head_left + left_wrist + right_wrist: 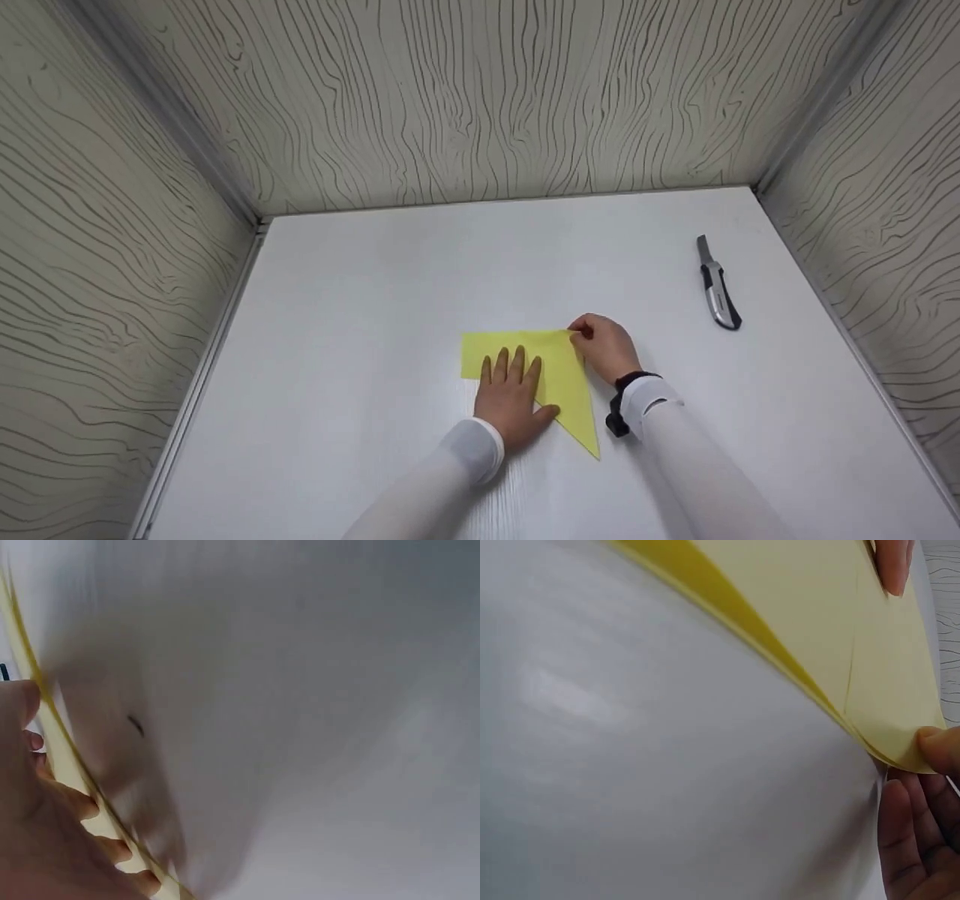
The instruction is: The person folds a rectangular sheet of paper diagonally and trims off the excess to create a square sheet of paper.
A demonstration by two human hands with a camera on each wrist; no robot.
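A folded sheet of yellow paper (561, 364) lies near the middle of the white table, with one long point toward the front. My left hand (508, 409) rests on it, fingers spread and straight, the thumb by its slanted edge. At the far right corner my right hand (609, 351) pinches the paper between thumb and fingers. In the right wrist view, the paper (810, 607) has layers standing slightly apart along one edge, and the right thumb (939, 746) lies on top of the corner. The left wrist view shows the left hand (37, 825) along the paper's edge.
A utility knife (720, 296) with a silver and black handle lies at the right of the table (360, 300), its blade pointing away. Wood-grain patterned panels (480, 97) stand behind the table and on both sides.
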